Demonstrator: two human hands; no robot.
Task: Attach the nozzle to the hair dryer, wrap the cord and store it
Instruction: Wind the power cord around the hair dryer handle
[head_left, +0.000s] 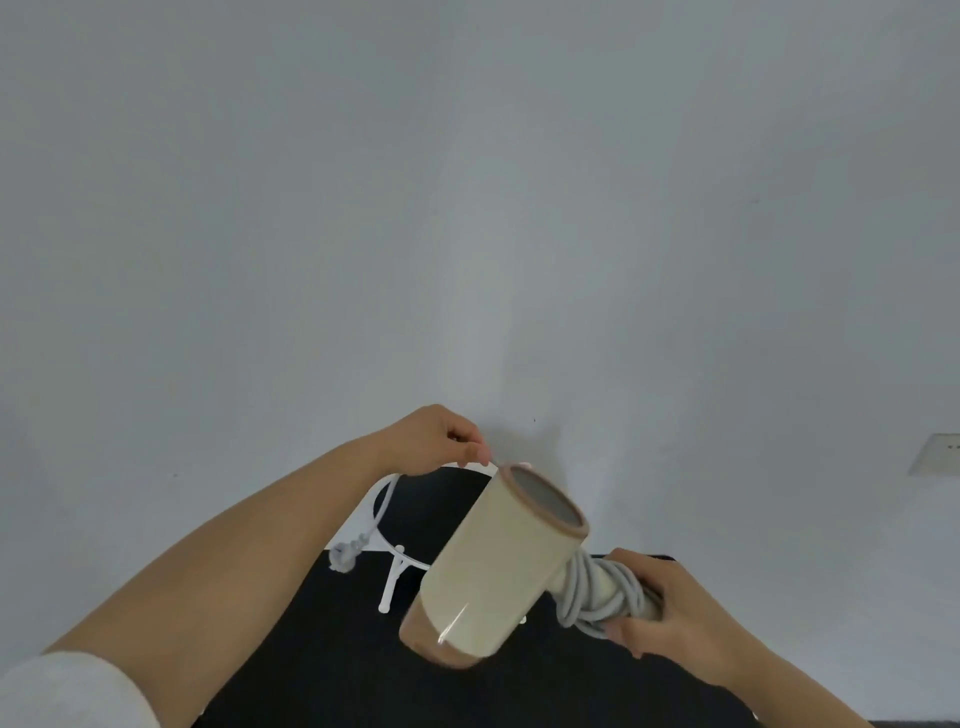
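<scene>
L hand (434, 441) is up by the wall, fingers pinched on the white cord (387, 501). The cord hangs down from that pinch, w/ the plug (345, 555) at its low end over the black table (322, 649). A white wire stand (397, 564) sits on the table behind. Next, the cream hair dryer (493, 566) is in the air, tilted, its open round end up & back. R hand (670, 613) is closed round the handle, w/ cord loops (605, 592) wound on it, just beside the fingers.
</scene>
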